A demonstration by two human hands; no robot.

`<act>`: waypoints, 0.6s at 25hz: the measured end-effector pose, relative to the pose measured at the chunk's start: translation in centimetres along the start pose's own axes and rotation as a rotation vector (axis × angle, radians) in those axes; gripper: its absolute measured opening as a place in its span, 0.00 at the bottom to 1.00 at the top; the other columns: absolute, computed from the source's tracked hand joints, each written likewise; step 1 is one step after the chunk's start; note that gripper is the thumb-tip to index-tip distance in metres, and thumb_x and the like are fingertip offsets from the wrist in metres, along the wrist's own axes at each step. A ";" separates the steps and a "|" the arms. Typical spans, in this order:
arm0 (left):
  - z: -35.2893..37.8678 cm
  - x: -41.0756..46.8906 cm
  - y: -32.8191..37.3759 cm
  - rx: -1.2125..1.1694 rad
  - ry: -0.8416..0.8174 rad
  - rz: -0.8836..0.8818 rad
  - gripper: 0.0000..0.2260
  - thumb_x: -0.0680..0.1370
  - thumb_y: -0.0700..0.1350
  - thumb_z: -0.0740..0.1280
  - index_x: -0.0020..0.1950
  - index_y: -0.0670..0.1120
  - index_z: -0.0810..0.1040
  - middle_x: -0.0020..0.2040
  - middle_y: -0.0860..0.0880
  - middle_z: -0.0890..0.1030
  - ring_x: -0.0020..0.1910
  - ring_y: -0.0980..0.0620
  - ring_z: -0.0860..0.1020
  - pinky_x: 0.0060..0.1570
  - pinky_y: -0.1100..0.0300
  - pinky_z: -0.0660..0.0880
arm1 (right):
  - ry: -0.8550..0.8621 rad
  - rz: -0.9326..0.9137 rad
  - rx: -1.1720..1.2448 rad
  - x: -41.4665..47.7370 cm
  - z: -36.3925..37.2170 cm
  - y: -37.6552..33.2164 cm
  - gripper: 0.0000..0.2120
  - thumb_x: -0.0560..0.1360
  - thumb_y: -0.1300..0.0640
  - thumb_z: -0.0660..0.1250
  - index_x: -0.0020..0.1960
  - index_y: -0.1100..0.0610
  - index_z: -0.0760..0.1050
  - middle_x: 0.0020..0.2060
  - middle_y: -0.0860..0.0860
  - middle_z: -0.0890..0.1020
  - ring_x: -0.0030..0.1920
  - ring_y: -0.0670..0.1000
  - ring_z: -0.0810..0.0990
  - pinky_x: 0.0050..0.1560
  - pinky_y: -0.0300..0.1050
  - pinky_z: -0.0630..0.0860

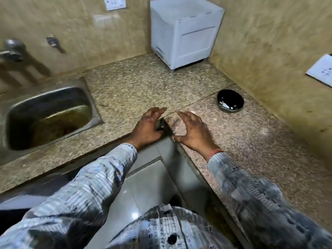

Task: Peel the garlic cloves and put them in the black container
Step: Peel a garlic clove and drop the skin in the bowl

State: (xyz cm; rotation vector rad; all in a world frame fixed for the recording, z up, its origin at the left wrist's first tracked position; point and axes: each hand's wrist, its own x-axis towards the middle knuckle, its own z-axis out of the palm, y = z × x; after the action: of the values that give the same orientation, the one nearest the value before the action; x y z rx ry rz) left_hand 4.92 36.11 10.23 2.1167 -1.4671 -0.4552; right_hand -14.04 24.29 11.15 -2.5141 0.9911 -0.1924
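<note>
Reaching forward over the inner corner of a speckled counter (140, 83), both hands sit side by side at the centre of the frame, palms down. The left hand (146, 127) has its fingers stretched out and slightly spread, tips toward the top of the frame, and grips nothing that can be seen. The right hand (195, 131), just right of it, is spread wide with fingers gently arched above the stone, and it too holds nothing. A dark shape (161, 125) lies between the hands at the counter's corner; blur hides what it is and whether the left thumb touches it. Patterned sleeves (100, 177) run up from the bottom of the frame, and an orange band (215, 152) circles the right wrist.

A steel sink (94, 103) fills the left of the frame, with a tap (12, 51) on the wall above it. A white box (185, 33) stands in the far corner, top centre. Wall sockets show at top centre (115, 2) and at the right edge (321, 70).

The container (233, 96), round and black, stands on the counter right of centre, beyond the right hand and apart from it. Pale specks (224, 105) inside may be glare or cloves; I cannot tell. The sink basin looks brown and stained.
</note>
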 end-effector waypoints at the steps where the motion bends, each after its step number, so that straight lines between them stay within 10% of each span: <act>1: 1.0 1.9 1.1 0.001 -0.022 0.017 0.42 0.71 0.43 0.76 0.82 0.55 0.61 0.76 0.43 0.67 0.74 0.41 0.67 0.73 0.52 0.67 | 0.013 0.027 -0.004 0.5 -0.5 2.0 0.47 0.68 0.38 0.76 0.81 0.43 0.58 0.78 0.51 0.64 0.78 0.56 0.62 0.76 0.59 0.64; 15: 11.7 16.0 8.8 0.007 -0.271 0.103 0.43 0.69 0.51 0.75 0.81 0.58 0.60 0.75 0.44 0.71 0.72 0.42 0.71 0.70 0.49 0.72 | 0.101 0.384 0.213 3.4 -2.6 19.7 0.31 0.77 0.49 0.73 0.76 0.58 0.70 0.71 0.60 0.75 0.72 0.61 0.71 0.73 0.53 0.68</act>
State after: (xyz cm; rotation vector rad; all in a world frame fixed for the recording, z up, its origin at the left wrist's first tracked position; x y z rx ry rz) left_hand -2.45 16.06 6.23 2.0337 -1.7192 -0.7209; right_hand -24.43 8.19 4.73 -2.0950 1.3921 -0.2919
